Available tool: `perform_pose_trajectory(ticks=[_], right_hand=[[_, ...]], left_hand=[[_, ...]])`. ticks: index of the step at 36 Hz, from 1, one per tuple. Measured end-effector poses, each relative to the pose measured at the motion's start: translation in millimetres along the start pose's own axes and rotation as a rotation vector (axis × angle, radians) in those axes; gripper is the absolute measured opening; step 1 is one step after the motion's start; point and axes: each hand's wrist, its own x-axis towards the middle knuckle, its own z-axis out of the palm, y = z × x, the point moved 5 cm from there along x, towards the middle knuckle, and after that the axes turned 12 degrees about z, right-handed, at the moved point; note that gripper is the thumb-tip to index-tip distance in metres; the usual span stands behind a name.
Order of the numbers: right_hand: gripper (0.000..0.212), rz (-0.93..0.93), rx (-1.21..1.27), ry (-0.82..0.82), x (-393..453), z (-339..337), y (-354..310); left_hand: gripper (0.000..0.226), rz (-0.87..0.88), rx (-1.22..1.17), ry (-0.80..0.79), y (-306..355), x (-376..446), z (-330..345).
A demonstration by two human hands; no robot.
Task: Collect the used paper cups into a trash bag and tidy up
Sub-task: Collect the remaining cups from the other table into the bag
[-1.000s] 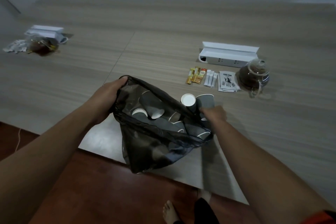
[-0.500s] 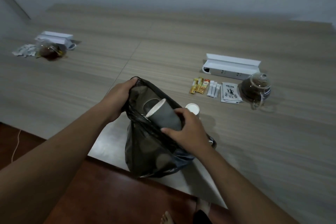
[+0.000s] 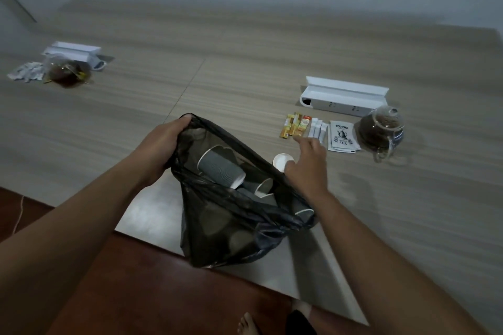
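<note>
Our left hand (image 3: 160, 144) grips the black plastic trash bag (image 3: 231, 215) (several grey paper cups (image 3: 220, 171) inside); our empty, loosely spread right hand (image 3: 307, 168) nears the last white-rimmed cup (image 3: 281, 161).

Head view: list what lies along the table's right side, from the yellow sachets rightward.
yellow sachets → white sticks → tea packets → glass teapot

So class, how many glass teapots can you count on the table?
2: one teapot at right beside the tea sachets, another teapot far left by a white box.
</note>
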Motion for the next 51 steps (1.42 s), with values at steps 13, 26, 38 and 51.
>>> perform_pose_trajectory(ticks=[13, 26, 38, 51], right_hand=[[0.071, 0.029, -0.222, -0.263, 41.0, 35.6, 34.6], [0.035, 0.387, 0.832, -0.212, -47.4, -57.4, 48.8], [0.033, 0.788, 1.126, -0.598, -78.7, 40.8, -1.6], [0.054, 0.321, 0.045, -0.108, -33.7, 7.3, 63.0]], left_hand=[[0.037, -0.014, 0.037, -0.014, 1.5, -0.4, 10.3], [0.042, -0.014, 0.024, -0.014, 7.1, 1.1, 22.2], [0.038, 0.04, 0.013, -0.132, 14.9, -12.2, 26.1], [0.038, 0.04, -0.203, -0.143, 13.0, -17.2, 12.8]])
